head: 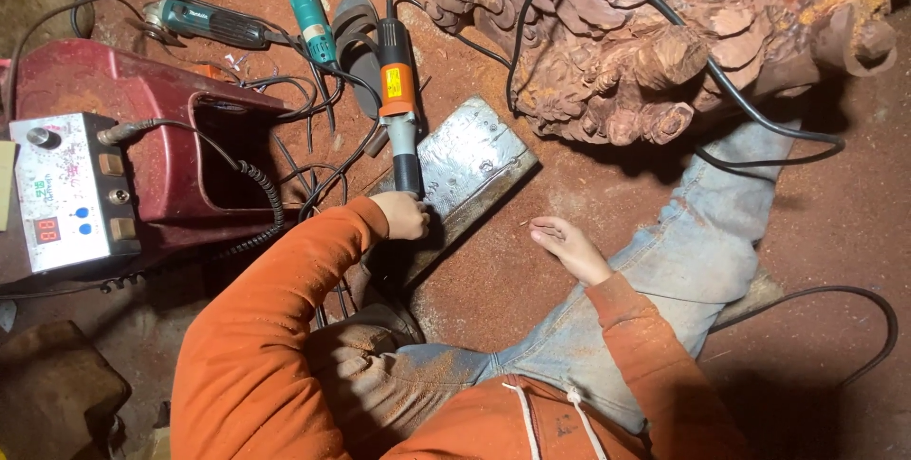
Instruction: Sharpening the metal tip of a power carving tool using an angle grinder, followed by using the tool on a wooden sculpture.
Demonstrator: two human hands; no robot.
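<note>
- Here the left hand (402, 215) is closed around the dark rear end of an orange-and-grey power tool (399, 104), which lies on the red, dusty floor (531, 280) pointing away from the person.
- The tool's lower end rests at the edge of a flat silvery board (470, 161), which lies tilted just beside the hand.
- The right hand (567, 247) hovers open above the floor, fingers loosely spread and slightly curled, holding nothing; it is near the board's right corner but apart from it.
- Two green power tools (311, 24) lie further off, near the orange one, amid tangled black cables (304, 138).
- A large carved reddish wood piece (655, 33) stands beyond the board, with a black cable draped over it.
- A grey control box (66, 190) with knobs and a red display sits on a red case (142, 119) at the left.
</note>
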